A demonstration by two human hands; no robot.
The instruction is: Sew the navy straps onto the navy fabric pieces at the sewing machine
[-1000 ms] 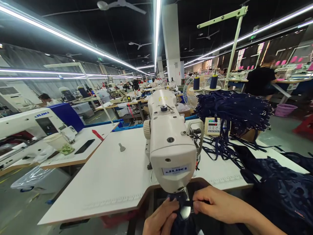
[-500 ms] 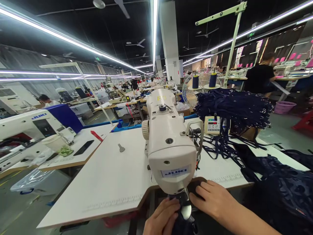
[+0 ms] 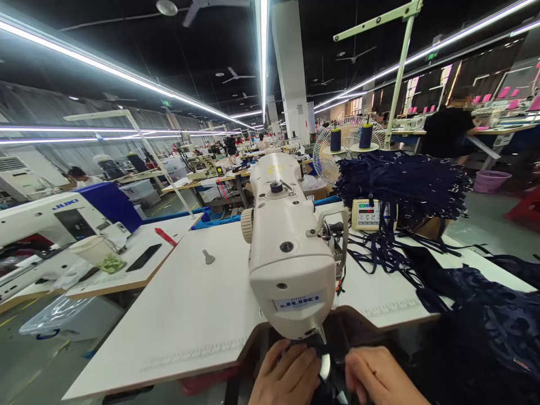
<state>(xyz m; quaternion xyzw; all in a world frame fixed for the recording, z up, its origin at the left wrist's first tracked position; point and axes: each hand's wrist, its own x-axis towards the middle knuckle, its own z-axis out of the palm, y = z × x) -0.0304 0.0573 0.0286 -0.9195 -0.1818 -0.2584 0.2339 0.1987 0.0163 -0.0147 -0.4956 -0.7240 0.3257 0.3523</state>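
A white JUKI sewing machine [image 3: 295,264] stands in front of me, its head pointing toward me. Below its needle end, my left hand [image 3: 289,371] bends its fingers over a piece of dark navy fabric [image 3: 321,394], gripping it. Beside the fabric a shiny round metal part [image 3: 325,367] shows under the machine head. My right hand [image 3: 375,371] is to the right of it, fingers curled and closed; whatever they pinch is hidden. Dark navy garments [image 3: 485,315] hang over the table's right side.
On the white tabletop [image 3: 181,315] lies a small grey metal piece [image 3: 208,257]. A pile of navy straps [image 3: 400,183] rises behind a control box [image 3: 366,215] at right. A phone [image 3: 144,256], a cup [image 3: 99,253] and another machine [image 3: 46,225] occupy the left table.
My right hand has drawn back toward me from beside the needle area, and its fingers have curled in. My left hand has shifted slightly, with its fingers now lying over the fabric.
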